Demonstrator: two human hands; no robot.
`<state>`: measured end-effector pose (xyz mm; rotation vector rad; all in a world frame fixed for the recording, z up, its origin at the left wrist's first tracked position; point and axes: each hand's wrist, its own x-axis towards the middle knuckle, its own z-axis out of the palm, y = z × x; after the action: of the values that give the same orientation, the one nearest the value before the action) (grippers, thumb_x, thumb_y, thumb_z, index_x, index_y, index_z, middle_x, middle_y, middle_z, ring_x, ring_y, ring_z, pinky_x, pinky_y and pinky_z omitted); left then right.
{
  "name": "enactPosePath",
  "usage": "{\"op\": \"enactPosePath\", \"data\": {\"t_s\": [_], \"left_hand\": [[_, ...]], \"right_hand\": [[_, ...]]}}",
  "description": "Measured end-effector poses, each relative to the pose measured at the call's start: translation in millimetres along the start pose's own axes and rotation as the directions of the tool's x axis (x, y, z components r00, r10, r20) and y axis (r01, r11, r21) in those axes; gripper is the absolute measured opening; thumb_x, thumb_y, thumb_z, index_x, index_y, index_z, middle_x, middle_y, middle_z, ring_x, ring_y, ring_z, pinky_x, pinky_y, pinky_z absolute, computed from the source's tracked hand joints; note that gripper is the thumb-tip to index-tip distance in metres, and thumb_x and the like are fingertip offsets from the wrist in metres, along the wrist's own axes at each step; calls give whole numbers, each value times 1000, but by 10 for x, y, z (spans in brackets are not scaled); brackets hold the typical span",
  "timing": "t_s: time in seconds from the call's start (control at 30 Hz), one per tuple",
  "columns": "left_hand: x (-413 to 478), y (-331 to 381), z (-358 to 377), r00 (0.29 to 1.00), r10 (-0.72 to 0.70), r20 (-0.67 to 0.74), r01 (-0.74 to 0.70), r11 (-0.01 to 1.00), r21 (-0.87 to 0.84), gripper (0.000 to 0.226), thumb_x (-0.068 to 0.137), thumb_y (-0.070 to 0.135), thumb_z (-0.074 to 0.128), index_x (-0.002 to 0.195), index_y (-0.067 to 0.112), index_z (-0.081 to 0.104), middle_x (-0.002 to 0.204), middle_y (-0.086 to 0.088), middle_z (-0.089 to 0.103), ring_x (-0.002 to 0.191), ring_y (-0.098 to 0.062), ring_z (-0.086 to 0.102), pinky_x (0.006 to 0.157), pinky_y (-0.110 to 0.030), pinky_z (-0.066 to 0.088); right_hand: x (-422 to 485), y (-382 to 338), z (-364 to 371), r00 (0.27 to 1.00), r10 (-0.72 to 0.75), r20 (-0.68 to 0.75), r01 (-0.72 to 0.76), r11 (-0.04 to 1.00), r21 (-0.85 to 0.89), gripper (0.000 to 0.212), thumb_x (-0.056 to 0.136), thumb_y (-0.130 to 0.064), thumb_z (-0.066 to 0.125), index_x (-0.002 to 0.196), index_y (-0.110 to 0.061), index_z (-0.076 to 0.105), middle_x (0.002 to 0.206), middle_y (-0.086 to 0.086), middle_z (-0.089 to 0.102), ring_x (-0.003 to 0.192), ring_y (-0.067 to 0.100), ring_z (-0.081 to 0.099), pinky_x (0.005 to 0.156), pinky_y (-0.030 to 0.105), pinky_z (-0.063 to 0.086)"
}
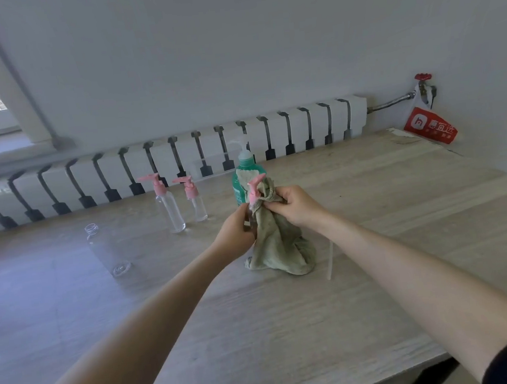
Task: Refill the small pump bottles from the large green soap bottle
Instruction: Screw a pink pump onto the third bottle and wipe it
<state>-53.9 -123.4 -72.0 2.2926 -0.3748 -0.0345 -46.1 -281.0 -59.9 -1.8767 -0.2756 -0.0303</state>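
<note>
**Head view.** The large green soap bottle point(244, 174) stands upright on the table point(373, 210), its white pump fitted. It serves as the reference point here.

- **Just in front of it:** a pink pump head point(256, 188), off its bottle, is held above the table between both hands.
- **Left hand:** the left hand point(234, 231) has its fingers curled round the base of the pump.
- **Right hand:** the right hand point(297, 206) pinches a grey-green cloth point(283, 245) against the pump. The cloth hangs down, and its lower folds rest on the table.
- **Right of the cloth:** a thin pale tube point(330, 260) shows. Whether it joins the pump cannot be told.
- **Left of the reference bottle:** a shorter small pump bottle point(196, 201) and then a taller small pump bottle point(169, 203) stand upright, capped in pink.
- **Further left and nearer the camera:** an uncapped clear bottle point(105, 251) stands alone.
- **Behind the reference bottle:** a white radiator point(161, 161) runs along the wall.
- **Far right:** a red bag point(430, 126) hangs.
</note>
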Motion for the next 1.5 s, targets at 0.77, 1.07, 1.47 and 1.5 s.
{"op": "enactPosePath", "data": {"t_s": [0.77, 1.07, 1.47, 1.5], "left_hand": [[-97, 123, -260, 990, -18, -137, -52, 868, -493, 22, 87, 8, 64, 102, 20, 54, 100, -9, 61, 96, -28, 65, 82, -36, 57], [-99, 168, -290, 933, 114, -340, -221, 929, -295, 40, 76, 12, 77, 109, 18, 56, 98, 8, 66, 87, -1, 64, 77, -18, 53], [-73, 203, -387, 978, 203, -37, -206, 945, -255, 34, 81, 4, 70, 109, 20, 59, 106, 0, 67, 96, -14, 67, 83, -26, 55], [-63, 195, -371, 979, 197, -58, -206, 947, -246, 32, 81, 7, 71, 109, 19, 60, 105, -1, 68, 95, -16, 67, 83, -28, 55]], "right_hand": [[34, -26, 208, 890, 409, 202, -456, 807, 375, 47, 97, -47, 37, 122, -14, 61, 116, 12, 66, 108, 26, 62, 96, 40, 49], [80, -59, 427, 864, 423, 274, -479, 522, 705, 60, 93, -54, 48, 134, -10, 53, 126, 14, 60, 121, 28, 55, 105, 42, 41], [75, 70, 349, 804, 580, 131, -561, 667, 491, 28, 97, -31, 51, 97, -5, 60, 78, 10, 61, 68, 22, 59, 61, 31, 50], [64, 63, 319, 800, 596, 69, -567, 715, 409, 30, 95, -33, 53, 98, -5, 61, 82, 9, 61, 70, 21, 58, 63, 29, 48]]}}
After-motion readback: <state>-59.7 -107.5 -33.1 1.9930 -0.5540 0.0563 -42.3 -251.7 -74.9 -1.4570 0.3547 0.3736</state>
